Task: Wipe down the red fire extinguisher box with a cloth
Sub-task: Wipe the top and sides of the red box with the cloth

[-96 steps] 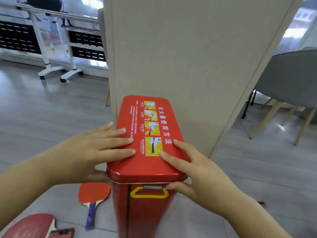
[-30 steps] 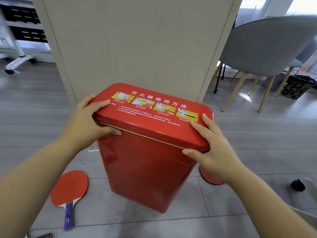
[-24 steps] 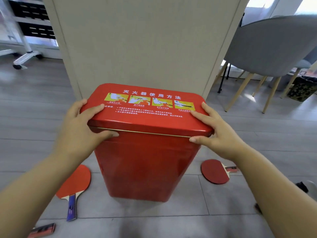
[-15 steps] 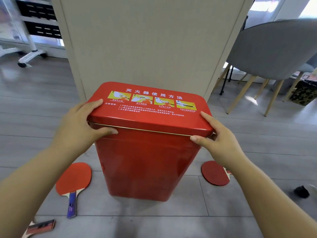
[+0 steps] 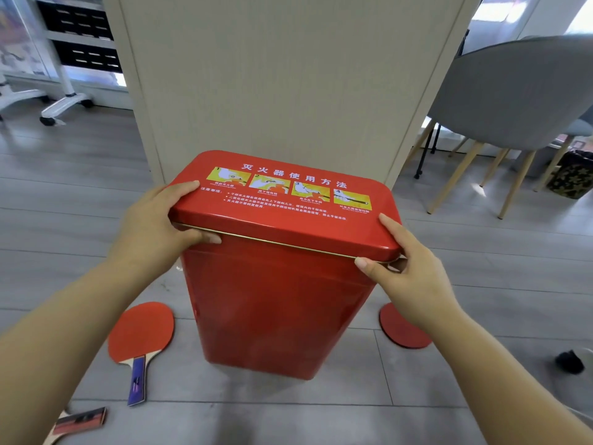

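The red fire extinguisher box (image 5: 276, 303) stands on the grey floor in front of a beige pillar, its lid printed with yellow instruction pictures and white text. My left hand (image 5: 157, 229) grips the lid's left end, fingers on top and thumb under the rim. My right hand (image 5: 407, 271) grips the lid's right front corner the same way. No cloth is in view.
Red table tennis paddles lie on the floor: one at the left (image 5: 139, 335), one behind the box at the right (image 5: 402, 329), another at the bottom left (image 5: 77, 422). A grey chair (image 5: 513, 91) stands at the right, the beige pillar (image 5: 288, 75) right behind the box.
The box has been turned from end-on to broadside. In the last second both hands kept hold of the lid's ends; the right hand slid toward the front corner.
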`<action>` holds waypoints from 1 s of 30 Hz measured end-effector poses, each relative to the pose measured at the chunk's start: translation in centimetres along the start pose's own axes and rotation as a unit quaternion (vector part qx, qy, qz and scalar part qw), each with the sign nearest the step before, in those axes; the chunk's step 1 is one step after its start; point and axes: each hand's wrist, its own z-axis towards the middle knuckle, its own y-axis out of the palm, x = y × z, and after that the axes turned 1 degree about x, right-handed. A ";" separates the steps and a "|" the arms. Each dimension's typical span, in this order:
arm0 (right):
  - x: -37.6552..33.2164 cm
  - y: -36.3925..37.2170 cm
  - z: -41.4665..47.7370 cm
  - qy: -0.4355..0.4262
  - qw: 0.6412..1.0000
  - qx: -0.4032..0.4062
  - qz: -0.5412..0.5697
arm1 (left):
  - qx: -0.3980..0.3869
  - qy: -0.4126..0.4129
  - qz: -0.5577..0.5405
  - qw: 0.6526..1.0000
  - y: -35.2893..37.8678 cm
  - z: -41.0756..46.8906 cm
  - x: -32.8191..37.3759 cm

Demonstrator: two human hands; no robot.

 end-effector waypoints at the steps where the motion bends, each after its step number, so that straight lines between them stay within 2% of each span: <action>1: -0.2 0.3 -0.5 -0.005 1.000 0.000 -0.008 | -0.004 -0.007 -0.006 1.000 -0.3 0.4 -0.1; 9: -2.3 0.6 -4.0 -0.031 0.997 -0.069 -0.022 | -0.013 -0.035 -0.006 0.999 -2.4 0.9 -2.2; 13: -1.7 -1.0 -1.9 -0.032 0.999 0.026 -0.002 | 0.014 -0.040 0.022 0.999 -1.6 -2.0 -1.2; 16: -0.8 -1.6 1.3 -0.037 0.995 0.077 -0.046 | 0.023 -0.021 0.028 0.999 -0.5 -5.4 2.0; 19: -0.5 -1.1 4.9 -0.019 1.000 0.014 -0.012 | -0.018 0.007 0.024 1.000 0.8 -8.7 6.1; 23: -0.7 0.3 8.0 0.026 0.985 -0.126 0.118 | -0.119 -0.029 0.038 0.992 3.0 -10.7 10.1; 26: -0.3 0.7 8.4 0.041 0.971 -0.136 0.190 | -0.130 -0.045 0.034 0.990 4.9 -11.2 11.6; 30: -0.1 0.9 7.1 0.023 0.974 -0.097 0.203 | -0.110 -0.072 0.000 0.991 6.8 -11.1 12.4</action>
